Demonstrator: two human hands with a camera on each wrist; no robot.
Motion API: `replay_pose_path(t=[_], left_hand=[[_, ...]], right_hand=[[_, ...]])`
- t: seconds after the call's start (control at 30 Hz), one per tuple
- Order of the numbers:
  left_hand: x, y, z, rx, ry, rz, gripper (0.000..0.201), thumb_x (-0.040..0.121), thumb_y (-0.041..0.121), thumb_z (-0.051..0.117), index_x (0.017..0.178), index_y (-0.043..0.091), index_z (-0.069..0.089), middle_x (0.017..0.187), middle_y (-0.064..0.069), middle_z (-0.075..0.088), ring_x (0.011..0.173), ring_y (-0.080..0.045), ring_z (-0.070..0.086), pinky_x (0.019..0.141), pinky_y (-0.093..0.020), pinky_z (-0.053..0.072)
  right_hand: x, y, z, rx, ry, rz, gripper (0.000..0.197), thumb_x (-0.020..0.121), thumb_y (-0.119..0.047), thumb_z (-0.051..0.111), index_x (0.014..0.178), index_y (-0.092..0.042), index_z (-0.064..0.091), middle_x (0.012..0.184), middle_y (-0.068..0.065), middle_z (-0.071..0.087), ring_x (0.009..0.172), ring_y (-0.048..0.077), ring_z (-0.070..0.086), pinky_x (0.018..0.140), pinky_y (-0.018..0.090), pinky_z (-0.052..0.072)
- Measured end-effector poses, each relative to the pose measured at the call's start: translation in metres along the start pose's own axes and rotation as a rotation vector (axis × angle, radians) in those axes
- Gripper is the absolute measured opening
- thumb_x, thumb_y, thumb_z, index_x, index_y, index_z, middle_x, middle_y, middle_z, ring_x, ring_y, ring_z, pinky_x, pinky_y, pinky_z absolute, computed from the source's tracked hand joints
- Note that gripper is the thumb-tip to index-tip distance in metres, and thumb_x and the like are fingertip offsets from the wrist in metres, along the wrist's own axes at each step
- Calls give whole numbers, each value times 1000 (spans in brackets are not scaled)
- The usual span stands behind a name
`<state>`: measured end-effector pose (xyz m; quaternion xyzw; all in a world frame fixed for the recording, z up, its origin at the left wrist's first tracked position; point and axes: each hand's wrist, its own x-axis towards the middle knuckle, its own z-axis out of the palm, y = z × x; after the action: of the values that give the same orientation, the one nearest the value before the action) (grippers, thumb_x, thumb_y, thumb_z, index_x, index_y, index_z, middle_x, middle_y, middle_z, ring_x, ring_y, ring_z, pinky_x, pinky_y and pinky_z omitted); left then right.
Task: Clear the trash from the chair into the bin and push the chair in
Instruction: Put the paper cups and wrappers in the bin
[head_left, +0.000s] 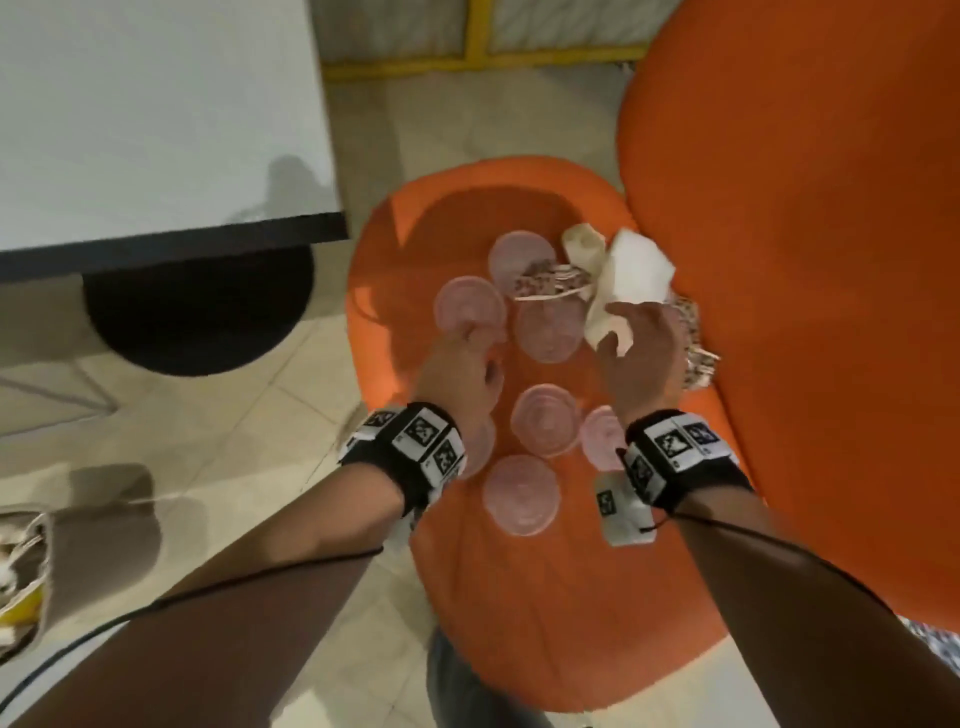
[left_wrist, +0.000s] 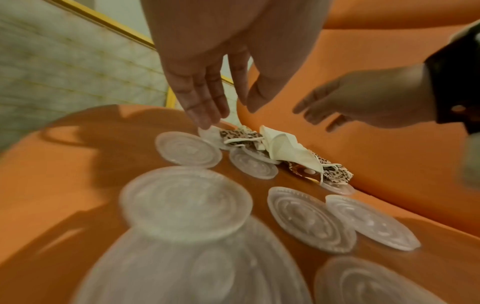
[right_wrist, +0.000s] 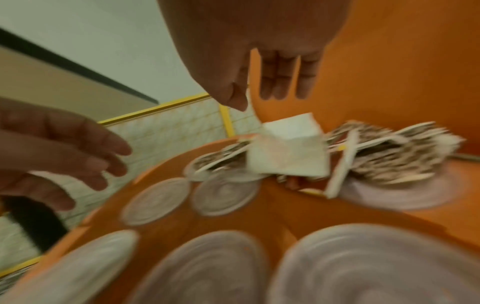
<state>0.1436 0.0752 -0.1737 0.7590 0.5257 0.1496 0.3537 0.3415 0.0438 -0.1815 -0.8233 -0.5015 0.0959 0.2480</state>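
The orange chair's seat (head_left: 545, 597) holds several clear plastic lids (head_left: 470, 306) (left_wrist: 189, 151) (right_wrist: 226, 195), a crumpled white napkin (head_left: 634, 270) (left_wrist: 285, 148) (right_wrist: 288, 152) and leopard-print wrappers (head_left: 550, 278) (left_wrist: 239, 134) (right_wrist: 384, 152) against the chair back (head_left: 805, 260). My left hand (head_left: 470, 338) (left_wrist: 207, 107) reaches down with straight fingers, its tips at the near edge of a far-left lid. My right hand (head_left: 639, 338) (right_wrist: 265, 92) hovers over the napkin with fingers spread; the left wrist view shows it apart from the napkin. Neither hand holds anything.
A white table (head_left: 156, 104) with a black round base (head_left: 202, 312) stands left of the chair. A beige bin (head_left: 31, 566) with rubbish inside sits at the lower left on the tiled floor. A yellow-framed wall (head_left: 478, 52) is behind the chair.
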Motion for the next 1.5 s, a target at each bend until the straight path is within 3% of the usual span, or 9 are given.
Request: replay_pose_path(t=[0.13,0.3,0.5,0.6,0.73,0.93,1.13,1.3,1.5], left_hand=[[51,20,24,279,-107,25,50,87,19,55,134,8,42,138,-19,38,128,-36,36,104,-45,35],[113,27,39,485,-175,9,66,85,26,58,143,19,28,150,-15,20,135,-37,24,105,-48,33],[138,29,59,705,-258,173,56,89,29,51,141,24,33,137,-12,43,119,-36,44,95,-45,35],[130,25,57,579,-168,262,52,85,29,38,132,11,48,119,-21,57,102,-41,54,82,-46,40],[117,27,51,340,-109,185,55,82,30,36,130,6,48,117,-21,56,102,-39,55,81,-43,43],[149,42,49,-123,63,2,39,87,28,40,105,0,60,96,-24,64,87,-34,60,70,-35,43],[208,81,61,-35,-231,-151,40,80,30,64,53,14,40,57,-5,44,51,-17,42,44,-22,36],[214,79,69,297,-369,-56,36,56,49,58,71,17,50,104,-22,60,95,-36,57,78,-37,45],[201,66,77,316,-277,-19,41,70,32,70,100,4,62,105,-27,60,100,-41,55,78,-39,45]], right_hand=[[21,72,-23,-224,-118,294,54,81,-27,61,131,-11,51,126,22,50,112,43,49,88,47,42],[22,105,-15,-298,-409,388,94,74,-49,73,149,-25,22,141,22,37,124,42,39,99,49,38],[22,108,-10,-178,-354,414,84,76,-39,73,145,-22,30,134,21,36,120,43,42,100,49,40],[20,110,-6,2,-310,463,64,81,-25,70,139,-20,42,137,17,40,122,37,44,102,43,41],[10,111,-2,146,-253,537,55,81,-15,71,132,-23,52,138,11,44,118,31,54,100,42,46],[-4,109,-12,289,-187,587,35,89,-10,60,123,-18,61,127,10,59,111,23,60,87,26,45],[-13,112,-32,255,-81,571,28,89,-13,62,117,-14,67,114,6,66,96,15,59,79,26,45],[-23,119,-38,201,12,582,21,88,-20,64,106,-13,71,103,10,68,90,22,61,71,26,41],[-29,112,-45,219,194,581,23,85,-18,68,106,-8,71,114,10,64,100,20,59,77,23,41]])
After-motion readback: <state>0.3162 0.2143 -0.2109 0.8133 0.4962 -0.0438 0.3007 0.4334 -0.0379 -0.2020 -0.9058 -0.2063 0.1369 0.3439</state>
